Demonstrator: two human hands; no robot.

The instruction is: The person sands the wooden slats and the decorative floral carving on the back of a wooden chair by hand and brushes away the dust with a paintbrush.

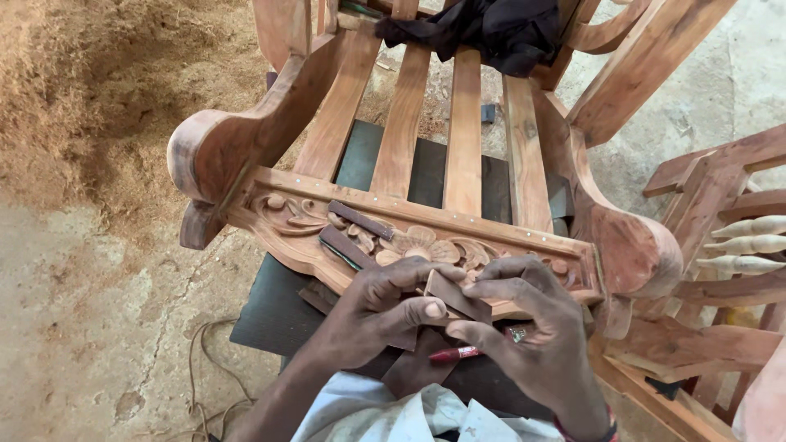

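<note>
Left hand [372, 315] half-curled, fingers bent in, thumb and forefinger pinched on the near-left end of a small flat brown strip [455, 295], likely folded sandpaper, though surface texture is hard to tell. Right hand [536, 327] also partly closed: forefinger laid along the strip's upper edge, thumb under its far-right end; whether the lower fingers grip anything is unclear. A red-handled tool [455, 354] shows just beneath the right thumb, its far end hidden behind the hand. Strip is held between both hands, touching or just above the carved front rail [426, 241] of an unfinished wooden chair [458, 147]; exact contact cannot be told. Strip's long axis runs from upper left to lower right, roughly following the rail's edge. It looks dull reddish-brown, thin, straight-edged, rectangular. Two similar dark strips [354, 233] lie on the rail to the left, over the flower and leaf carving, angled the same way. Chair lies tipped back, seat slats running away from the viewer, curved armrests either side. Black cloth [491, 29] bunched at the slats' far end. Sawdust heap [90, 90] on the floor at left; turned pale spindles [749, 244] at right.
</note>
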